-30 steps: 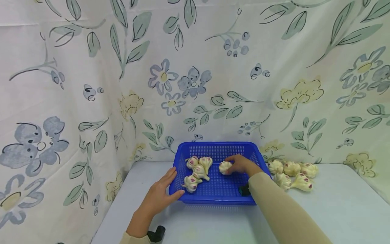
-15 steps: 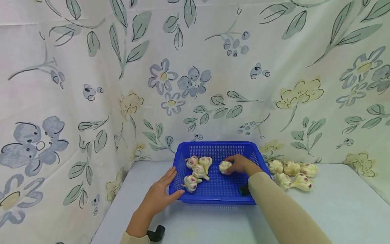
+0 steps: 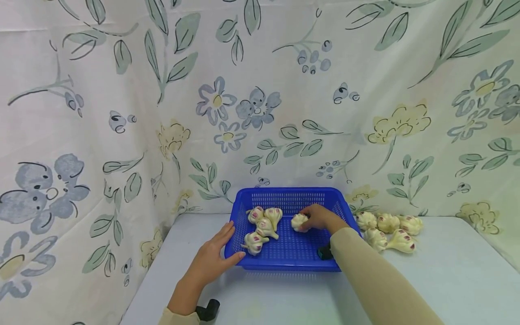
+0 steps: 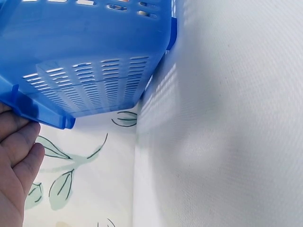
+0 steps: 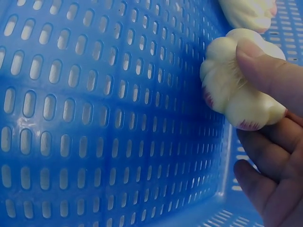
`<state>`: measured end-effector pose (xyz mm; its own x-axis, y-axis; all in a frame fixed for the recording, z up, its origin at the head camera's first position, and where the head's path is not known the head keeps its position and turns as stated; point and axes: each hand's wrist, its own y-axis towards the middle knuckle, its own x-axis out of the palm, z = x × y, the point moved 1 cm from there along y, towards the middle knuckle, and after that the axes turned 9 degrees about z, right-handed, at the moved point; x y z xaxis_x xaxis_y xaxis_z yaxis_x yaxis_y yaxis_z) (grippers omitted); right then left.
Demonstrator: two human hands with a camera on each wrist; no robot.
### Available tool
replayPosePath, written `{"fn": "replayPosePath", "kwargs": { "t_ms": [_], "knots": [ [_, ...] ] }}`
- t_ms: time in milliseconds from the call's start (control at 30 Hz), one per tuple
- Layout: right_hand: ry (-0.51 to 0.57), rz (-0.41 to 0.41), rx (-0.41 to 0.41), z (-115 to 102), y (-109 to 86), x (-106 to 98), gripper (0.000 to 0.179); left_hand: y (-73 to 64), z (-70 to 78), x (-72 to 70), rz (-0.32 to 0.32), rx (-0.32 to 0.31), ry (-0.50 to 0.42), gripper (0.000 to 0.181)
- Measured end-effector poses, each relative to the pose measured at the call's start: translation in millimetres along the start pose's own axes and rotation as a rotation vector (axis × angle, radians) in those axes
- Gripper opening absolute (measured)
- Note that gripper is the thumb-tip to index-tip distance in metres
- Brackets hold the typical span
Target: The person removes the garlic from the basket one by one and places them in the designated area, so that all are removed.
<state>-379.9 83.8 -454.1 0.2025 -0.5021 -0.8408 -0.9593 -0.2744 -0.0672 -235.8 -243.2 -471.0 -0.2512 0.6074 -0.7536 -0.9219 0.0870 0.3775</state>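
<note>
one knobbly cream-white garlic bulb (image 3: 298, 222) with purple patches is pinched between the thumb and fingers of the right hand (image 3: 321, 216), inside the rectangular blue plastic basket (image 3: 290, 262) with slotted walls. four similar garlic bulbs (image 3: 266, 228) lie in the basket's left half; five more garlic bulbs (image 3: 375, 239) sit to the basket's right on the white tabletop (image 3: 455, 266). the left hand (image 3: 213, 257), fingers extended and thumb spread, touches the basket's left side. behind the basket hangs white cloth printed with flowers (image 3: 284, 169).
</note>
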Motion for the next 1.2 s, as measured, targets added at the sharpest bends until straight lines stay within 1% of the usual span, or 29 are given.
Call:
{"fn": "replayPosePath", "kwargs": {
  "t_ms": [300, 467, 600, 767, 867, 1000, 1133, 1200],
  "knots": [
    [0.028, 0.006, -0.006, 3.1, 4.2, 1.9, 0.051, 0.5, -0.2, 0.2, -0.003, -0.008, 0.01, 0.091],
    [0.049, 0.018, 0.001, 0.0, 4.2, 1.2, 0.049, 0.1, -0.9, -0.2, 0.005, -0.008, 0.009, 0.087],
    [0.061, 0.047, -0.039, -4.0, 4.3, -1.2, 0.047, -0.3, -0.3, -0.1, 0.002, -0.005, -0.007, 0.083],
    [0.132, 0.099, -0.058, -7.5, 3.6, -5.3, 0.054, -0.3, 1.5, 0.4, -0.006, -0.008, -0.009, 0.087],
    [0.198, 0.13, -0.063, -9.9, 1.6, -9.4, 0.058, -0.4, 2.3, 1.2, -0.011, -0.011, -0.005, 0.089],
    [0.232, 0.159, -0.094, -13.3, -2.6, -17.4, 0.063, -0.5, 2.1, 1.4, -0.01, -0.011, 0.0, 0.089],
    [0.26, 0.178, -0.119, -15.6, -9.8, -30.7, 0.067, -0.7, 1.5, 0.1, -0.001, -0.005, -0.005, 0.087],
    [0.285, 0.195, -0.116, -15.9, -13.5, -38.8, 0.066, -1.0, 0.5, -0.3, 0.003, 0.0, -0.007, 0.086]
  ]
}}
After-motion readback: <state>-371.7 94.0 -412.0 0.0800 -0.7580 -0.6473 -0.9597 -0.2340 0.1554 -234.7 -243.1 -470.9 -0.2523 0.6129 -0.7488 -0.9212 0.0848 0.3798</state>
